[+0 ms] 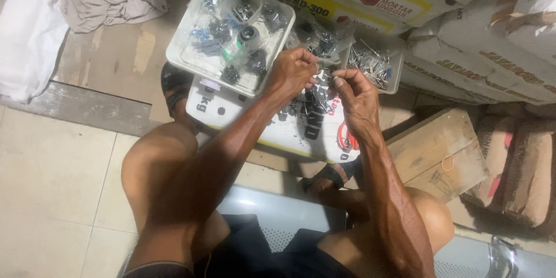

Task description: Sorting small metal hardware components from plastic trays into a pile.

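Two hands working a small clear bag of hardware above a white sack.

The left hand and right hand meet at centre, fingers drawn together, each pinching part of a small clear plastic bag held between them; what lies in the pinch itself is too small to tell. Just beneath the hands, loose dark screws lie on a white printed sack serving as the surface. To the far left, a white tray holds many small bags of fasteners. To the far right, a clear container of nails sits just beside the right hand. Beyond these, stacked mortar sacks fill the far side; a wooden box stands near right.
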